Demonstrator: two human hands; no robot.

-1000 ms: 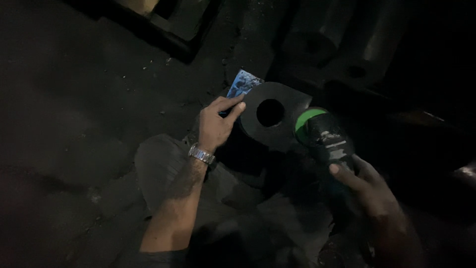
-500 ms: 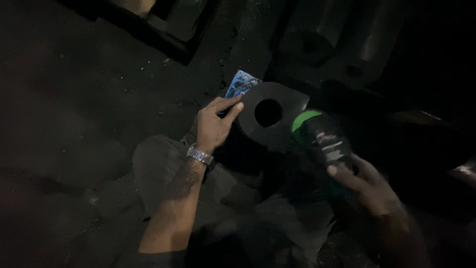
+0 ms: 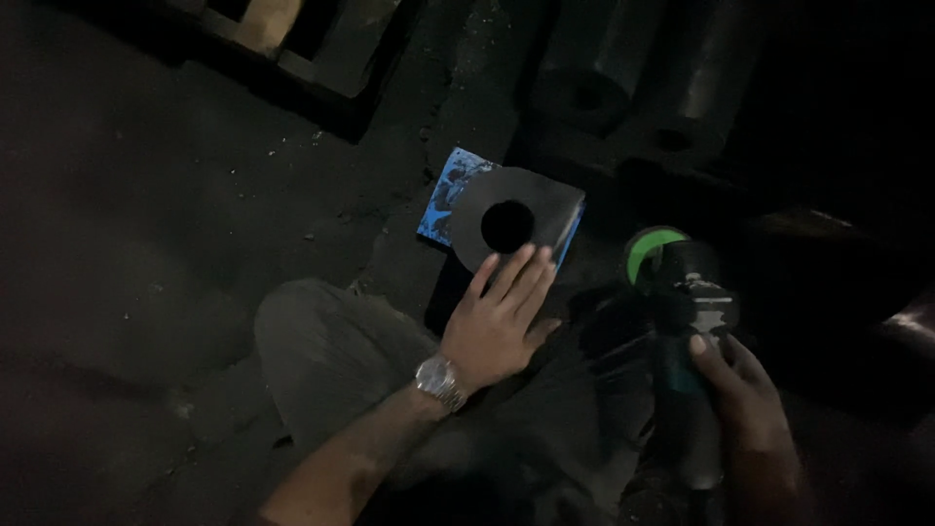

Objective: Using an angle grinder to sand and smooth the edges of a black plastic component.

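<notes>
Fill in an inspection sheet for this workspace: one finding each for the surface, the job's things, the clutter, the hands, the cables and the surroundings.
Surface: dark, dusty floor, scattered with small debris.
Job's things: grey metal plate with a round hole, lying on a blue sheet; angle grinder with a green disc guard.
Clutter: nothing seen beyond the debris.
Hands: left hand, with a wristwatch, fingers flat on the plate's near edge; right hand grips the grinder's body.
Cables: nothing seen.
Surroundings: wooden pallet top left; dark cylindrical parts behind the plate; very dim light.

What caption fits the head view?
Left hand steadies a holed metal plate; right hand grips an angle grinder.
</notes>
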